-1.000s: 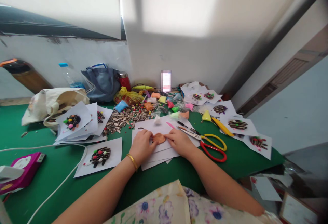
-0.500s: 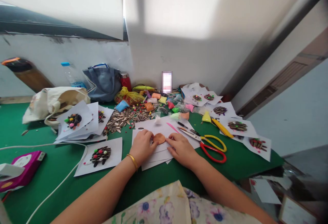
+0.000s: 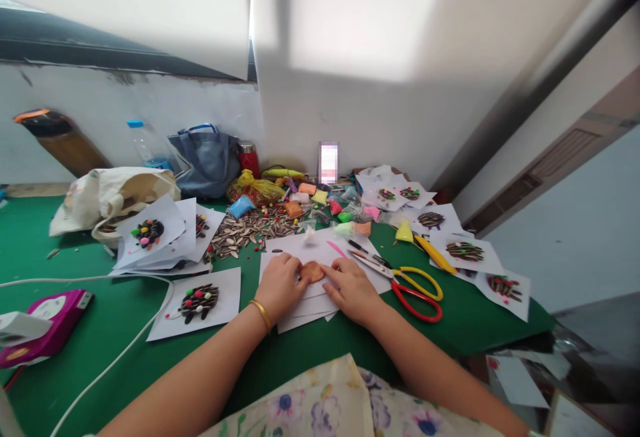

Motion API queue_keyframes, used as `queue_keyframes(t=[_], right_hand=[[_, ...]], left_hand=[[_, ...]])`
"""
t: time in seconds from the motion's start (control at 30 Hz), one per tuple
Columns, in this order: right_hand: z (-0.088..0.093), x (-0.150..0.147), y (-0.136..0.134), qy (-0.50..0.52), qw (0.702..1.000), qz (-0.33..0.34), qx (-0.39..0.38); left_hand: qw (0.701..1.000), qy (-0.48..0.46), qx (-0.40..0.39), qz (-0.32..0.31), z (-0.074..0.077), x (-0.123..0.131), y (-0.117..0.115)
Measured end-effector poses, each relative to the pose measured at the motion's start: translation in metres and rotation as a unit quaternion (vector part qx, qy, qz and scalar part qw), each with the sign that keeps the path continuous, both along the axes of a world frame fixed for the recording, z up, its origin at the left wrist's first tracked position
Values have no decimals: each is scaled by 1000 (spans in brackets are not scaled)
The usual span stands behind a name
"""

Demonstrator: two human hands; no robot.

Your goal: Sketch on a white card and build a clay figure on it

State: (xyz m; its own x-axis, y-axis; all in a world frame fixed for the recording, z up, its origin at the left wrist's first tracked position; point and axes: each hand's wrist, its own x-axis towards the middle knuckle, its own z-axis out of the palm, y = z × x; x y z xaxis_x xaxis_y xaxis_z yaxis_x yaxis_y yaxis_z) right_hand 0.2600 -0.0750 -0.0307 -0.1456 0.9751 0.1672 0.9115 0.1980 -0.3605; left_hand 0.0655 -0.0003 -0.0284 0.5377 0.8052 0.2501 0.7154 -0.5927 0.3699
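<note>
A flat, roundish disc of orange-brown modelling clay (image 3: 313, 271) lies on a stack of white paper sheets (image 3: 300, 305) in front of me. My left hand (image 3: 281, 285), with a gold bangle at the wrist, is curled around the disc's left edge, thumb and fingers against it. From the opposite side, my right hand (image 3: 354, 291) has its fingertips at the disc's right edge, the thumb a little below the forefinger. Right of that hand lie scissors (image 3: 417, 293) with one yellow and one red handle. A pink strip (image 3: 336, 250) and black pens (image 3: 358, 246) rest on the paper.
Loose sunflower seeds (image 3: 235, 237) and packets of coloured clay (image 3: 294, 209) spread behind the paper. Sheets with seed-covered figures lie left (image 3: 200, 303) and right (image 3: 465, 250). A white cable (image 3: 125, 350) crosses the left side. A lit phone (image 3: 329, 162) stands against the wall.
The whole view has shifted slightly to the right. Both hands stay at the clay disc, with the right fingers moved only a little at its edge.
</note>
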Motion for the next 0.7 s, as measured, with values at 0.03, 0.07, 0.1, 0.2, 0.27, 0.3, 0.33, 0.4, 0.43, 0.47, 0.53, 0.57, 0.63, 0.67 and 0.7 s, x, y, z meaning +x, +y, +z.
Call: queue_keyframes(t=[0.03,0.07,0.1,0.2,0.27,0.3,0.33,0.4,0.43,0.47,0.53,0.57,0.63,0.67,0.7], right_hand=[[0,0,0,4,1000,1,-1],[0,0,1,6,1000,2,0],[0,0,1,4,1000,4,2],[1,-2,2,-11,1000,12,6],[1,-4,4,-17,1000,12,5],[1,-4,5,-18,1000,12,3],[1,-4,6,-15,1000,14,2],[2,-3,8,3,1000,21,1],[3,-2,9,14,1000,26,3],[3,-1,10,24,999,31,7],[4,-1,12,25,999,42,11],[4,-2,13,16,999,48,10],[4,-4,16,-10,999,53,5],[4,-5,18,-22,998,52,3],[3,-6,19,-31,998,49,2]], left_hand=[[1000,1,-1,0,0,0,0],[1000,1,-2,-1,0,0,0],[1000,1,-1,-2,0,0,0],[1000,-1,4,-4,-1,0,-1],[1000,2,4,-3,-1,-1,-1],[1000,5,2,-3,-1,-1,-1],[1000,9,-1,-2,-1,-1,-1],[1000,11,-3,2,0,-2,-1],[1000,9,-2,5,0,-2,-2],[1000,6,0,6,1,-2,-2],[1000,4,5,1,1,-3,-2],[1000,7,7,-5,2,-3,-2],[1000,16,11,-15,2,-3,-3],[1000,21,12,-18,2,-3,-3],[999,24,13,-18,2,-3,-3]])
